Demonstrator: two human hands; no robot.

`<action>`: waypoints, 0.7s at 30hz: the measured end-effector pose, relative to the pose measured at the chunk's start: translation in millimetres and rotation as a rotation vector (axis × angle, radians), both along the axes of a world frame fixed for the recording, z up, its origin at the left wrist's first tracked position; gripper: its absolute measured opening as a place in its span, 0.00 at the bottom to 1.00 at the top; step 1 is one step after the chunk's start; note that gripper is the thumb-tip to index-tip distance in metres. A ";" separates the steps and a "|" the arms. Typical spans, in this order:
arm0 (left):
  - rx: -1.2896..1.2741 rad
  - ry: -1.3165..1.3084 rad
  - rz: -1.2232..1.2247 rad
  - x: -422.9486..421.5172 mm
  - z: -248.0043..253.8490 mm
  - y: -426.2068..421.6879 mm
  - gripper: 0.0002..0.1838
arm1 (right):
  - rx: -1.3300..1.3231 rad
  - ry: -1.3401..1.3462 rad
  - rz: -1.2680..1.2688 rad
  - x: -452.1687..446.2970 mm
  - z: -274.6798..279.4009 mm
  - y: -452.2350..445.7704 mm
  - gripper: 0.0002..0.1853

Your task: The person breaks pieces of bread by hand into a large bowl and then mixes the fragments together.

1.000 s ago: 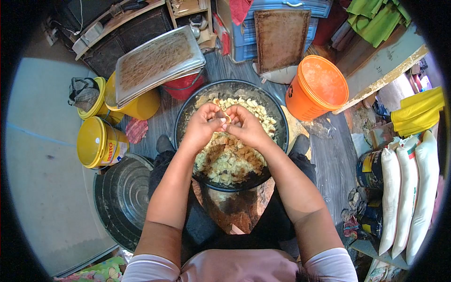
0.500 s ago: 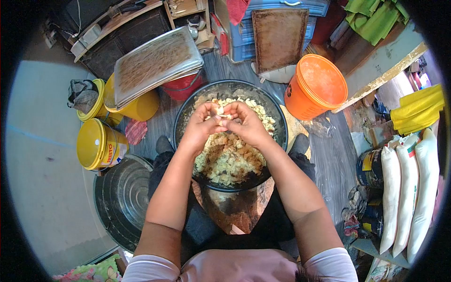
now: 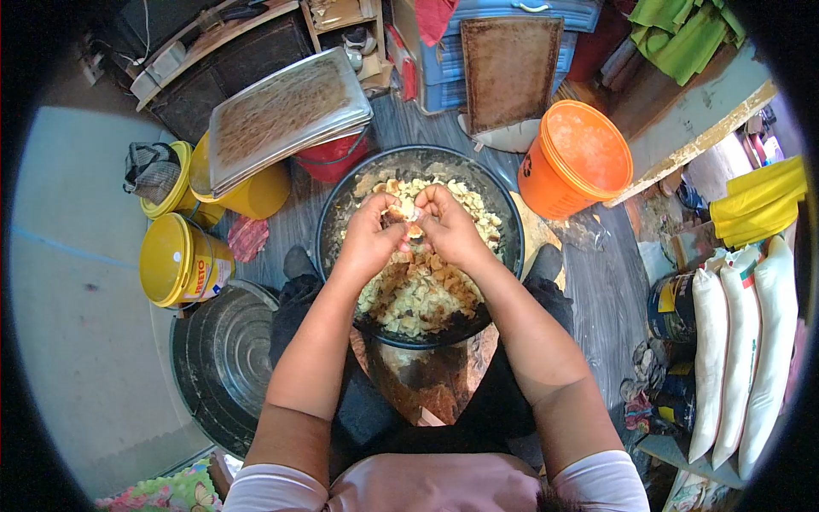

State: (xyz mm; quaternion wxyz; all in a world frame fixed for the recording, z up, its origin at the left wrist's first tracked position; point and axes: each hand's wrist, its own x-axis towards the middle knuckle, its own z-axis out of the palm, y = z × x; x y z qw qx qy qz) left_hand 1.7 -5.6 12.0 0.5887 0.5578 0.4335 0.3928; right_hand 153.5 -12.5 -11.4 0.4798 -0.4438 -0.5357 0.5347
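A round black basin (image 3: 509,241) sat mid-frame, holding a heap of pale and browned pieces (image 3: 418,300). Over its upper half, the left hand (image 3: 368,232) and right hand (image 3: 452,232) were partly curled, fingertips pinching a small morsel (image 3: 414,231), pale with browned parts, near the centre.

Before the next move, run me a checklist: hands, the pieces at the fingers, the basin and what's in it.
1. Left hand above basin: ok.
2. Right hand above basin, close to the left: ok.
3. Firm hold on the bread-like pieces between the fingers: cannot tell.
4. Black basin upright between the feet: ok.
5. Basin contents uniform: not ok, pale and brown bits mixed.
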 end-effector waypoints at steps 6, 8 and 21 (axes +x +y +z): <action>0.009 -0.020 -0.051 -3.0 -0.3 3.1 0.13 | 0.036 0.094 0.006 -0.5 -4.7 0.4 0.11; -0.065 0.123 -0.059 -2.2 4.5 1.7 0.13 | 0.122 0.017 -0.021 1.0 -10.9 2.1 0.11; 0.154 0.431 -0.043 -12.1 -2.0 9.6 0.16 | -0.165 -0.010 0.064 5.9 2.7 3.2 0.04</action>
